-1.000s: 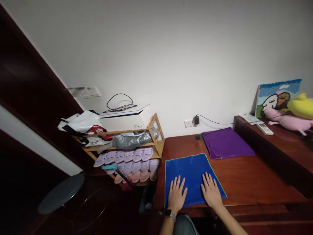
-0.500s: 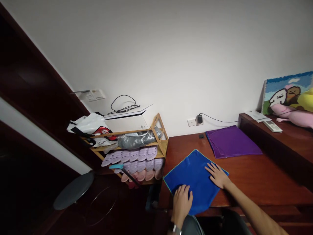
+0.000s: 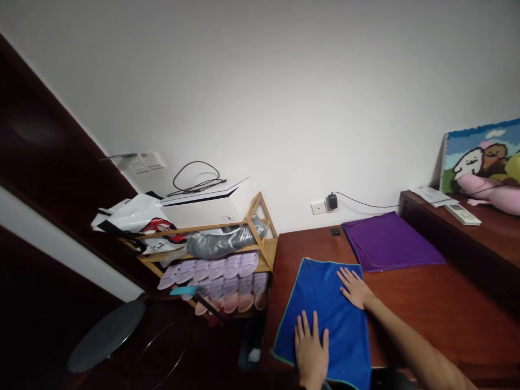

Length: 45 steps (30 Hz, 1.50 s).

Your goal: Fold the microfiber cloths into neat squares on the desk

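Note:
A blue cloth (image 3: 325,290) with a green-stitched edge lies spread on the reddish-brown desk (image 3: 439,309), its near end reaching the desk's front edge. My left hand (image 3: 312,346) rests palm down on the near part of it, fingers spread. Farther back, by the cloth's upper right side, my right hand (image 3: 355,288) lies flat with its fingers apart. Neither hand grips anything. Behind and to the right of the blue cloth, a purple cloth (image 3: 392,241) is laid flat in layers.
Left of the desk stands a wooden rack (image 3: 266,252) with rows of slippers (image 3: 217,268), a white box (image 3: 203,211) and plastic bags. A round stool (image 3: 108,336) is at lower left. On the raised right ledge lie a remote control (image 3: 463,214) and a pink plush toy (image 3: 493,192).
The blue cloth has turned from a diamond position to lie squarer with the desk. My left hand has moved nearer and its fingers have spread; my right hand stays on the cloth.

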Each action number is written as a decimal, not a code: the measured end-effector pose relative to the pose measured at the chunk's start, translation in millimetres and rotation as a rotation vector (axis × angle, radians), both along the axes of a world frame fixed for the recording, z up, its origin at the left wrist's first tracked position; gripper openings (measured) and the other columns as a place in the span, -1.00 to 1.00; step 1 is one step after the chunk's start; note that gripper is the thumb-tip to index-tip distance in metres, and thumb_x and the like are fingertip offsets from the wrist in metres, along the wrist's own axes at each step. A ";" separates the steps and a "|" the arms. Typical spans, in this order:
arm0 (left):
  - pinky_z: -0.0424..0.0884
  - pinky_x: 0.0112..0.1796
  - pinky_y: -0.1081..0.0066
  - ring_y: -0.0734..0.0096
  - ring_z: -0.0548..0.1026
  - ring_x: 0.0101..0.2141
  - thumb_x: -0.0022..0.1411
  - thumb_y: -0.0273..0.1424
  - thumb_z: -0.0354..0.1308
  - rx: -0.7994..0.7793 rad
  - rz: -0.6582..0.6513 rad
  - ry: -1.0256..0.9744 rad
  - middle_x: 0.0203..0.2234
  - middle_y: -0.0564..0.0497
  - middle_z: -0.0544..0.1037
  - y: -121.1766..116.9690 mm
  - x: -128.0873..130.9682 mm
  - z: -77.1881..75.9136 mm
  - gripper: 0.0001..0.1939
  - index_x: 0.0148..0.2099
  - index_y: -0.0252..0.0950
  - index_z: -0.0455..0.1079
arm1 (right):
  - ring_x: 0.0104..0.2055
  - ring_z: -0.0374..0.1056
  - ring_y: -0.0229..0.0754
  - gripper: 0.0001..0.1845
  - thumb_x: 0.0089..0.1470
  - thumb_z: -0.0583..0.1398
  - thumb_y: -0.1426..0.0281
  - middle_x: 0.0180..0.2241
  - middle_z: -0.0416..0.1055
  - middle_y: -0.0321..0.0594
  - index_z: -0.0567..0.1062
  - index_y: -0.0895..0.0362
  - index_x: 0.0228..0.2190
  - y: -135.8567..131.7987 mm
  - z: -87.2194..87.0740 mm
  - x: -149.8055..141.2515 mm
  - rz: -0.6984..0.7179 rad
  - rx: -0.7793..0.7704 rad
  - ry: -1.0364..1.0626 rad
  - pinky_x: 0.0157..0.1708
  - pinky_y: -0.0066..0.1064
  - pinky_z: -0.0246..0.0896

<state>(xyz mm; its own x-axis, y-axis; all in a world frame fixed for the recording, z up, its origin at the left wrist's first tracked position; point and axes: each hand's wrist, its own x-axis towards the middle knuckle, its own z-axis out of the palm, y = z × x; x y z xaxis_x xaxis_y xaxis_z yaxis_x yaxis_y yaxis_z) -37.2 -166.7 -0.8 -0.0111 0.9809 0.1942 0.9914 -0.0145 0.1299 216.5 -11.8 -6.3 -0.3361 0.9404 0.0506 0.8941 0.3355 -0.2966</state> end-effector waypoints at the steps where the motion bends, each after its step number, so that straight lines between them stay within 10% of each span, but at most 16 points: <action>1: 0.37 0.19 -0.18 -0.24 0.37 0.28 0.45 -0.01 -0.01 -0.018 0.028 -0.007 0.35 -0.17 0.38 -8.0 7.6 -4.1 -0.42 0.39 -0.06 0.35 | 0.54 -0.19 -0.07 -0.27 0.34 -0.05 0.11 0.50 -0.07 -0.16 0.11 0.05 0.44 8.2 2.4 1.7 0.043 0.003 0.000 0.49 -0.05 -0.29; 5: 0.40 0.18 -0.14 -0.20 0.45 0.21 0.41 0.03 0.04 -0.030 0.002 -0.051 0.25 -0.10 0.52 -10.5 24.0 -0.2 -0.47 0.26 -0.01 0.52 | 0.54 -0.18 -0.02 -0.27 0.38 -0.14 0.12 0.50 -0.07 -0.08 0.09 0.14 0.45 13.0 -8.3 -8.6 -0.108 0.060 0.002 0.48 -0.02 -0.25; 11: 0.18 0.37 -0.06 0.07 0.16 0.43 0.54 -0.13 -0.11 0.021 -0.286 -0.041 0.47 0.03 0.17 70.1 12.7 34.2 -0.44 0.49 0.00 0.13 | 0.54 -0.16 0.03 -0.17 0.37 -0.19 0.03 0.49 -0.07 -0.01 0.10 0.28 0.44 -14.1 -27.1 -19.9 -0.313 0.056 -0.043 0.48 -0.03 -0.25; 20: 0.09 0.40 -0.06 0.14 0.08 0.45 0.55 -0.06 -0.17 -0.062 -0.402 -0.025 0.49 0.03 0.12 122.8 -13.0 20.2 -0.43 0.51 0.06 0.06 | 0.54 -0.19 -0.01 -0.22 0.39 -0.21 0.10 0.49 -0.06 -0.07 0.07 0.26 0.45 3.7 -10.8 -2.8 -0.347 0.013 -0.099 0.49 0.01 -0.35; 30: 0.11 0.39 -0.03 0.15 0.14 0.43 0.55 -0.06 -0.21 -0.020 -0.414 -0.137 0.45 -0.02 0.21 152.6 105.7 15.9 -0.44 0.47 0.00 0.19 | 0.55 -0.21 -0.01 -0.22 0.37 -0.22 0.16 0.49 -0.10 -0.08 0.06 0.31 0.44 4.2 -15.5 7.4 -0.308 0.019 -0.093 0.49 -0.03 -0.30; 39: 0.06 0.40 -0.01 0.12 0.04 0.47 0.54 -0.10 -0.22 -0.104 -0.095 0.011 0.49 -0.05 0.11 169.0 -32.7 18.6 -0.38 0.53 -0.14 0.06 | 0.55 -0.24 -0.07 -0.19 0.38 -0.31 0.11 0.50 -0.13 -0.14 -0.03 0.29 0.46 3.7 -14.8 5.4 -0.331 0.005 -0.121 0.49 -0.07 -0.34; 45: 0.06 0.40 -0.01 0.12 0.06 0.46 0.54 -0.16 -0.22 -0.032 -0.092 0.020 0.48 -0.03 0.14 170.3 -36.5 12.1 -0.40 0.53 -0.13 0.07 | 0.54 -0.20 0.00 -0.21 0.37 -0.25 0.17 0.49 -0.10 -0.04 0.06 0.36 0.44 3.7 -14.7 2.1 -0.295 0.085 -0.145 0.50 -0.05 -0.36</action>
